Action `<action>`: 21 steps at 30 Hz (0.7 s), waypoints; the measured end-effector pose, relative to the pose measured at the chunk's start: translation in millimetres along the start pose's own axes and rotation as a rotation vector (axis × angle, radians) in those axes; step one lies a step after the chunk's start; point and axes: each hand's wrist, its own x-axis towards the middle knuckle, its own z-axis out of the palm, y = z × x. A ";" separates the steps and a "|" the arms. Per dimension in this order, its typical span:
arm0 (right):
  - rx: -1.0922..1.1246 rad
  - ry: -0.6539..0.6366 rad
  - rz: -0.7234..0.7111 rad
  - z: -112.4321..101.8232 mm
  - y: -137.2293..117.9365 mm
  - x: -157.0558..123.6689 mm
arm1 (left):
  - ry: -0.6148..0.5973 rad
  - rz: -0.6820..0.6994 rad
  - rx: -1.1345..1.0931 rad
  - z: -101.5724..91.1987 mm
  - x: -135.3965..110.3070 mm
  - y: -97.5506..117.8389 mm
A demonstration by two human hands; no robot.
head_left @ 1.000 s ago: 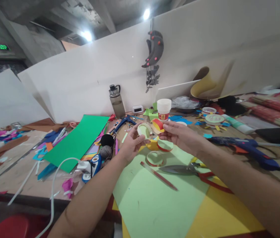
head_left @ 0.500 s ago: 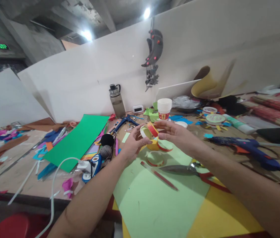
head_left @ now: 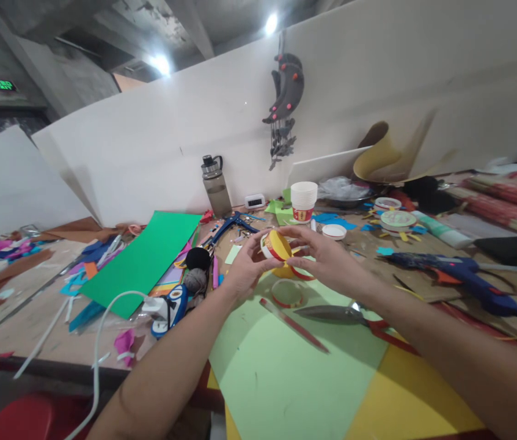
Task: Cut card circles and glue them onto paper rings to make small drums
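Observation:
Between both hands is a short paper-cup ring (head_left: pixel 279 245) with a red-and-white band and a yellow round face. My left hand (head_left: pixel 248 264) grips its left side, thumb below and fingers behind. From the right, my right hand (head_left: pixel 327 255) closes on it with fingertips at the top and thumb near the lower edge. Just beneath them, a yellow piece and a red-edged ring are partly covered by the hands. Another cut cup ring (head_left: pixel 286 294) lies on the light green sheet (head_left: pixel 299 379), beside a red pencil (head_left: pixel 295 325) and scissors (head_left: pixel 332 314) with red handles, partly under my right forearm.
A stack of paper cups (head_left: pixel 304 201) and a white lid-like disc (head_left: pixel 334 232) stand beyond the hands. Right lies a blue glue gun (head_left: pixel 455 272); left, a green sheet (head_left: pixel 148 260), a power strip (head_left: pixel 171 310) with a white cable, and a water bottle (head_left: pixel 217 186) behind.
The white ring in my left hand and the red-banded piece in my right hand have come together. The held piece now shows a yellow round face; my right hand has shifted slightly inward.

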 end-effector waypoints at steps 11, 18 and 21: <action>0.058 0.010 -0.083 2.9 3.7 1.3 | -0.058 0.152 0.098 -3.9 1.8 -3.7; -0.023 0.050 -0.088 1.7 -0.4 -1.3 | -0.077 0.149 0.095 -4.0 2.7 -4.0; -0.047 0.046 -0.097 1.6 -2.1 -2.8 | -0.058 0.134 0.081 -4.3 3.0 -4.7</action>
